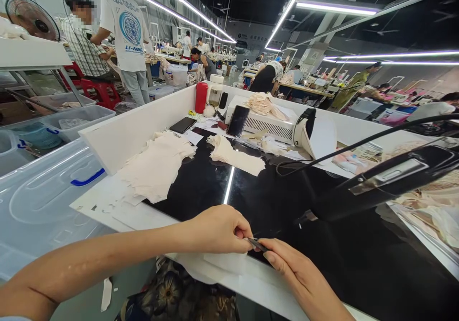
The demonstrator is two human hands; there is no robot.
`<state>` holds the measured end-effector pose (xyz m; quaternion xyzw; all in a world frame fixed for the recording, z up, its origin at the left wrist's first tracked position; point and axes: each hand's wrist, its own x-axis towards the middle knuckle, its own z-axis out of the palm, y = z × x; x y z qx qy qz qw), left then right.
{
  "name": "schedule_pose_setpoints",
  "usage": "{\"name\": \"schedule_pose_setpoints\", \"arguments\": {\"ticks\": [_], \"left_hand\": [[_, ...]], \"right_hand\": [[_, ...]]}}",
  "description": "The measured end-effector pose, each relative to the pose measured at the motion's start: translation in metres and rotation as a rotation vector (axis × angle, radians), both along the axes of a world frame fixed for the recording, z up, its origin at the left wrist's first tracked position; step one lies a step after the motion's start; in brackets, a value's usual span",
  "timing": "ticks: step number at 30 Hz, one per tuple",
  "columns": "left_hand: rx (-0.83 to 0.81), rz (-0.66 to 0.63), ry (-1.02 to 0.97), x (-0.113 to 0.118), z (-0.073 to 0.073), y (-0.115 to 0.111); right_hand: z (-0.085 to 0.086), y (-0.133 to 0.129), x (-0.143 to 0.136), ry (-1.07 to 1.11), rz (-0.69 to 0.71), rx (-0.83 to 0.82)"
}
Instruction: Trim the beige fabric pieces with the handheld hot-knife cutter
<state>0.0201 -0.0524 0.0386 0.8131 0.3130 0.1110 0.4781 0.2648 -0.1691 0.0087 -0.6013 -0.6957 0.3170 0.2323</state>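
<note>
Near the front edge of the table, my two hands meet over its black glossy top (279,206). My right hand (297,268) is closed round a small, dark, narrow tool (258,245), pressed between thumb and fingers; its exact kind is hard to see. My left hand (222,230) is closed in a pinch at the tool's tip. Whatever lies between its fingertips is hidden. Beyond them lie a short stack of cream fabric pieces (236,154) and, to the left, a larger spread pile of cream fabric (158,165).
A long black device (387,177) with a cable reaches over the table's right side. Behind are phones (238,121), a white vented box (265,120), a red canister (201,97) and low white walls (143,120). Clear plastic bins (50,187) stand left. Several people work farther off.
</note>
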Motion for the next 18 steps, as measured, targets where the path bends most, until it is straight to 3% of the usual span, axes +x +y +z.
{"name": "schedule_pose_setpoints", "arguments": {"ticks": [8,14,18], "left_hand": [[-0.029,0.004,-0.009,0.000,0.000,-0.002],[-0.136,-0.099,-0.080,-0.005,0.000,-0.013],[-0.224,-0.285,-0.154,-0.006,-0.004,-0.027]], "right_hand": [[-0.009,0.001,-0.001,0.054,-0.019,0.026],[-0.018,-0.017,-0.004,0.153,-0.354,0.187],[-0.024,-0.020,0.021,-0.013,-0.437,0.269]]}}
